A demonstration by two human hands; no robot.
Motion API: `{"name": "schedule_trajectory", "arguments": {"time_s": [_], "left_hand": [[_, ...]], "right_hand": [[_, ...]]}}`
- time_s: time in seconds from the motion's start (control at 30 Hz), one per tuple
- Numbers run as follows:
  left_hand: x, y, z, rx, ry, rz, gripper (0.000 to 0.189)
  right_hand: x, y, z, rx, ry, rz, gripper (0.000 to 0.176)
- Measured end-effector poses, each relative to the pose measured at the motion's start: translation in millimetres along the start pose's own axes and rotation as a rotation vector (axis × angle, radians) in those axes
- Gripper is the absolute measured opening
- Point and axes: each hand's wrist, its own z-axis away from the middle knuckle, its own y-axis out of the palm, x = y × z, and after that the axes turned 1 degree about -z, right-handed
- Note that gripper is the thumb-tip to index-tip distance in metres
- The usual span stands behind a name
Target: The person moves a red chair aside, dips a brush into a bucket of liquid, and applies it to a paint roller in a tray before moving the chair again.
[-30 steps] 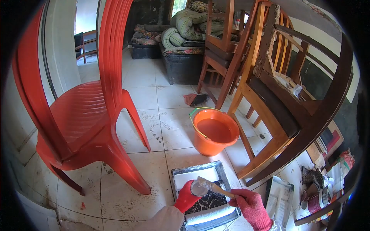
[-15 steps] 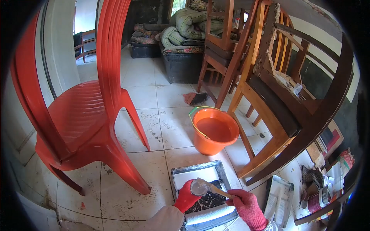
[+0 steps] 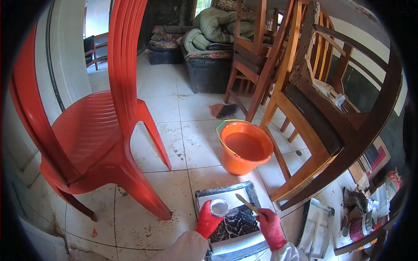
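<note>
Both my hands wear red gloves and hover over a black paint tray [image 3: 254, 194] on the tiled floor. My left hand [image 3: 208, 221] is wrapped round a small cup [image 3: 219, 207] with whitish contents. In my right hand [image 3: 271, 226] is a thin stick-like tool [image 3: 246, 202], its pale tip pointing up and left, apart from the cup. White paint lies in the tray's upper part, with white streaks over its black ribbed area. A white roller [image 3: 238, 242] rests across the tray's near end.
An orange bucket [image 3: 244, 148] of reddish liquid stands beyond the tray. A red plastic chair [image 3: 100, 143] is at left, stacked wooden chairs [image 3: 311, 122] at right. A second tray [image 3: 316, 228] and cans [image 3: 361, 227] lie at lower right. A rag [image 3: 223, 110] lies behind the bucket.
My right hand has moved the tool away from the cup, where its tip was before. The cup's opening now shows clearly. The view has shifted slightly.
</note>
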Motion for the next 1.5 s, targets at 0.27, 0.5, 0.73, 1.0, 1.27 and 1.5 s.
{"name": "schedule_trajectory", "arguments": {"time_s": [0.27,0.5,0.73,1.0,1.27,1.5], "left_hand": [[-22.8,-45.1,-7.0,-0.034,-0.086,0.122,0.058],[-15.7,-56.7,-9.5,-0.16,0.008,0.053,0.055],[-35.2,-60.1,-5.1,-0.109,-0.057,0.127,0.057],[-37.0,-60.2,-3.6,-0.055,-0.064,0.097,0.059],[-14.4,-35.9,3.5,-0.04,-0.032,0.039,0.054],[-9.8,-31.1,7.4,-0.007,-0.094,0.013,0.055]], "right_hand": [[-76.3,96.8,-41.0,-0.265,-0.22,0.325,0.021],[-46.3,163.6,-1.1,-0.06,-0.216,0.344,0.03],[-15.9,146.0,35.1,0.171,-0.502,0.232,0.04],[-48.6,84.3,6.5,0.096,-0.318,0.428,0.039],[-55.8,109.6,-11.8,0.087,-0.354,0.324,0.032],[-14.2,76.0,6.8,0.22,-0.128,0.134,0.028]]}}
